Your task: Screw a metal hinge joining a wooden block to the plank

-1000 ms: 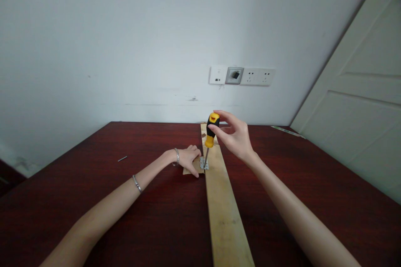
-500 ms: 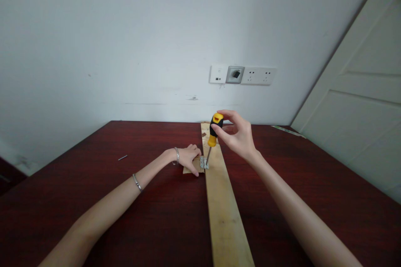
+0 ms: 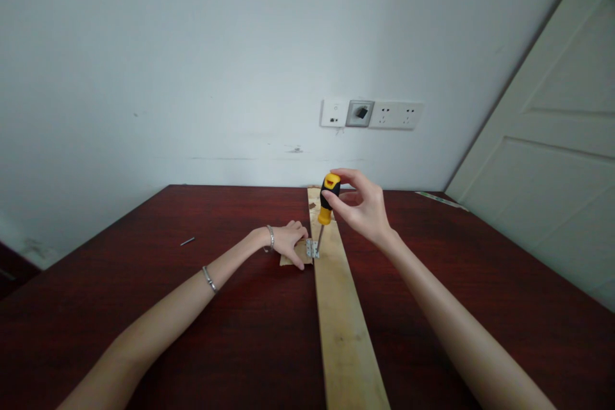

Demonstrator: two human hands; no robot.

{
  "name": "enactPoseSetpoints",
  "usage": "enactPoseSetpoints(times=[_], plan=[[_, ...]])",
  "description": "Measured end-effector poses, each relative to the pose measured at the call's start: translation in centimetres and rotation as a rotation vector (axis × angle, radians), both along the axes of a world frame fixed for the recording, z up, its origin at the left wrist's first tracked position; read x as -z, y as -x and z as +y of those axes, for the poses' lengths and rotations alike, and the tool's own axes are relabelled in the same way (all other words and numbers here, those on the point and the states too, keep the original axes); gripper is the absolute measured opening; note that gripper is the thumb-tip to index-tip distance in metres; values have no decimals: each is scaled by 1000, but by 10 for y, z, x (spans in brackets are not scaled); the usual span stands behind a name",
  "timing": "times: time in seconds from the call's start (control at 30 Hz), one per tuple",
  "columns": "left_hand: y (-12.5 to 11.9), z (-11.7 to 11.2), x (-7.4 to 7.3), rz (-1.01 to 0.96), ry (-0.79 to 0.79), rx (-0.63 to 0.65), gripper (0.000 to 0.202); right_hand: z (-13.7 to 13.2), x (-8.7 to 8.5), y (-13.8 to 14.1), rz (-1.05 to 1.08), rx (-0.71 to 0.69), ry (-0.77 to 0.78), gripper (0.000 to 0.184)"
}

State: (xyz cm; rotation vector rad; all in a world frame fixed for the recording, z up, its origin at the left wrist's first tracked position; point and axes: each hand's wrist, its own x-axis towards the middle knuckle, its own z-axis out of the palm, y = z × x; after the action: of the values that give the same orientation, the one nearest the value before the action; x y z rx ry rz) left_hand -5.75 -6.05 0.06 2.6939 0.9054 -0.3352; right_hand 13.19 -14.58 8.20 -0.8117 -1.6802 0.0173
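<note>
A screwdriver with a yellow and black handle is gripped between the thumb and fingers of my right hand. Its shaft slants down, and the tip meets the right leaf of a small metal hinge. That leaf lies on a long wooden plank, while the left leaf sits on a small light-brown flat piece. Over this piece lies my left hand, palm down, thumb and fingers spread. Whether a screw is under the tip is too small to tell.
The dark red tabletop runs back to a white wall. A thin metal rod, perhaps a nail or bit, lies at the left. A flat strip rests at the far right edge. Wall sockets sit above; a white door stands right.
Almost nothing differs. The screwdriver handle and my right hand have shifted very slightly left, with the tip still at the hinge. My left hand keeps its place.
</note>
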Motion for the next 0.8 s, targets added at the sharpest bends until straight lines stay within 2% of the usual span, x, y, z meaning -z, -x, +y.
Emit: enactPoseSetpoints(times=[0.8], plan=[[0, 0, -1, -14, 4, -3, 73, -3, -1, 4, -52, -7, -26, 29]])
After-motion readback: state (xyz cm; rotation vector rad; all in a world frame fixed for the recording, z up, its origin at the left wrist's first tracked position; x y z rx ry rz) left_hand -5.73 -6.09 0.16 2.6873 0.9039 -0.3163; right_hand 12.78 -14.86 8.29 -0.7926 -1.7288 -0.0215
